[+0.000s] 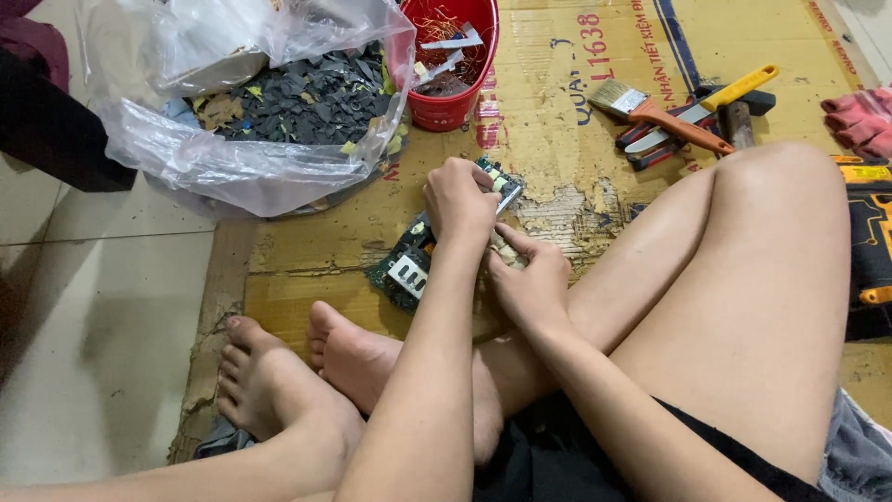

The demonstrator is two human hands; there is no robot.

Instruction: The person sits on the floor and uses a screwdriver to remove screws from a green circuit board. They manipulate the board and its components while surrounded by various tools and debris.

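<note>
A green circuit board (406,263) with white and silver parts lies on the worn cardboard sheet (548,112) in front of my crossed legs. My left hand (459,200) grips the board's far end from above, fingers curled over its edge. My right hand (527,276) rests just right of the board, index finger stretched toward it and touching its side; whether it holds anything is hidden. My bare feet lie below the board.
A clear plastic bag (232,158) of dark broken pieces sits at the upper left. A red bucket (452,104) with wires and scraps stands behind the board. A paintbrush (650,110), pliers and a yellow-handled tool lie upper right. Pink gloves (859,119) and a yellow-black power tool (872,232) are at the right edge.
</note>
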